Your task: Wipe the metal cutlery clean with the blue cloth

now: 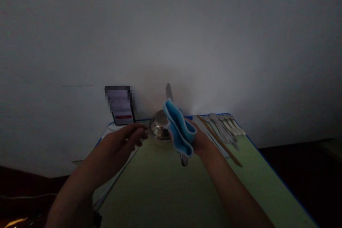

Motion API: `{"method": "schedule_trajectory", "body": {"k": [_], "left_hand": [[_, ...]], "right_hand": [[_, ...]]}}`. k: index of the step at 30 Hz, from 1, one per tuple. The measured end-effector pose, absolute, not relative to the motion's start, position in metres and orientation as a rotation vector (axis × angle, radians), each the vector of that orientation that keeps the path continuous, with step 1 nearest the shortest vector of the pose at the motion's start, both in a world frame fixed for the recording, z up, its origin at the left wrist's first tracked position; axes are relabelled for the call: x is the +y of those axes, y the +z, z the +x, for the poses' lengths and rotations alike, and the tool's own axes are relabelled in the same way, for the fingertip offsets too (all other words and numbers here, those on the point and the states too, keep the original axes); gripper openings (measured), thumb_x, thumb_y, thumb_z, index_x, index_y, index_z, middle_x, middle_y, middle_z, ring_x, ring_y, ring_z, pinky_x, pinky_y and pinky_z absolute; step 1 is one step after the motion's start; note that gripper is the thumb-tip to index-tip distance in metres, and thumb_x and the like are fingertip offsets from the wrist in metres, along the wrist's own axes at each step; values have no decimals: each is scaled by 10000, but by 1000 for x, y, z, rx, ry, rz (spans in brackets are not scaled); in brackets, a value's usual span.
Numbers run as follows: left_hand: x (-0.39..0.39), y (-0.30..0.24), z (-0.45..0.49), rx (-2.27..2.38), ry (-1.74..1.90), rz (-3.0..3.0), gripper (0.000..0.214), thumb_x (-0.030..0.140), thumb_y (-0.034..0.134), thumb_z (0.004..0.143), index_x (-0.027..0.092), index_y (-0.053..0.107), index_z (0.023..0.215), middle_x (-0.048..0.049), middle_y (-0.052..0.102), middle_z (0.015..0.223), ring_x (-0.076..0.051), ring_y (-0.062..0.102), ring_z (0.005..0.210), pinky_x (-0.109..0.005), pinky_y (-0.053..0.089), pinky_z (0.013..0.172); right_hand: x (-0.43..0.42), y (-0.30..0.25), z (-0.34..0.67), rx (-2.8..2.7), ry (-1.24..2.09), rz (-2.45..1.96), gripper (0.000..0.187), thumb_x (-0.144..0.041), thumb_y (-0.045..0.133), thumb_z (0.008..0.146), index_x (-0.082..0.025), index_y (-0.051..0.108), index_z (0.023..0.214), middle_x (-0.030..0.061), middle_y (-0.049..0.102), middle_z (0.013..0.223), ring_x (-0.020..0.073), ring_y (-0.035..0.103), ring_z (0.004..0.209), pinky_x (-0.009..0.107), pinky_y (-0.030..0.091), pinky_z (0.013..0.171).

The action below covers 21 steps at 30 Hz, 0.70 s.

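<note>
My right hand (196, 139) is closed on a folded blue cloth (179, 128) with pale edges. The cloth is wrapped round a metal table knife (169, 92); its flat, rounded end sticks out above and its patterned end below, while the middle is hidden. My left hand (130, 137) hangs in the air to the left, its fingers loosely bent and apart with nothing in them. Between the hands, a shiny metal bowl (159, 126) stands on the table, partly covered by the cloth.
A phone or tablet (123, 105) leans against the wall at the table's back left. Wooden chopsticks (219, 140), several metal spoons (221, 128) and white-handled cutlery (235, 126) lie at the back right of the green table (160, 192), which has a blue edge.
</note>
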<state>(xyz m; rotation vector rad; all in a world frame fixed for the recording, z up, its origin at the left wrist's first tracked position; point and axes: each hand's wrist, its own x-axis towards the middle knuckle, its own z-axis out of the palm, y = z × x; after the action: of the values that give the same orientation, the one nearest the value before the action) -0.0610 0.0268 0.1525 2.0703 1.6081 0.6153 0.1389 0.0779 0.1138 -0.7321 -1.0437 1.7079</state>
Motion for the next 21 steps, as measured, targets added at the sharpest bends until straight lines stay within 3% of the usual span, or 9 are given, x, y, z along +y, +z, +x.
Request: {"method": "schedule_trajectory", "body": {"k": [5,10,17,21], "left_hand": [[33,157,-51,1656,983,1864,396,435,458,859,186,452,1166,-82,649,1087,-214,633,909,-322,520,745],[27,167,-42,1743,956,1837,211,421,570,785,212,579,759,4,713,759,-180,651,670,-265,521,582],[19,173,-58,1823,1135,1710,215,441,609,756,228,642,750,34,687,657,-165,631,627,-271,493,568],[17,173,-68,1745,1015,1710,184,414,624,751,240,680,731,36,704,666,-160,636,660,-256,491,615]], "right_hand": [[72,115,150,-1645,1712,-852,227,-382,554,797,-178,653,795,-23,623,706,98,539,614,228,444,593],[74,122,157,-2147,1486,-728,279,-398,453,855,-195,639,895,-24,612,725,102,521,588,236,447,568],[77,135,197,-2315,1359,-801,236,-362,485,845,-209,659,887,-22,661,785,99,568,644,194,447,569],[78,137,224,-2319,1302,-967,220,-376,519,823,-213,663,850,-31,656,741,99,567,612,187,435,525]]}}
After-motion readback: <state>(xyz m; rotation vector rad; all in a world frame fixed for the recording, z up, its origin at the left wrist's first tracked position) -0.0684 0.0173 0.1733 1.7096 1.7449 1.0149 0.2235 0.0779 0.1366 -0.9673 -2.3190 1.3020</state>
